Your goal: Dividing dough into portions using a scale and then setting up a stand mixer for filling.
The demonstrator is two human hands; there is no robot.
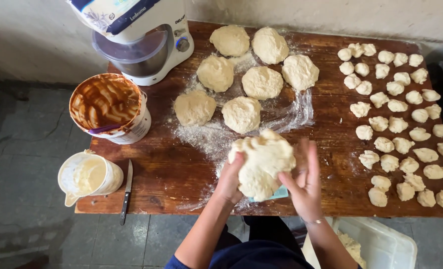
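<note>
We have the left hand (230, 180) cupped against the near-left side of a large lump of dough (262, 162), fingers curled under it; the right hand (305, 182) is spread open, palm pressed to the lump's right flank. The lump is lifted just off the wooden table (161, 174), above its near edge, with a pale blue scraper or card (279, 194) partly showing beneath it.

Our judgement: the step in hand is shaping — the mass is being gathered and rounded between both palms. The next move, as we read it, calls for a steady two-handed grip and a floured spot to set it on.

Beyond the hands, seven rounded dough portions (242, 114) sit on a dusting of flour; to the right, rows of small dough pieces (395, 124). At the left: a tub of brown paste (108, 105), a white jug (88, 176), a knife (126, 192) and — at the far corner — a stand mixer (146, 45).
</note>
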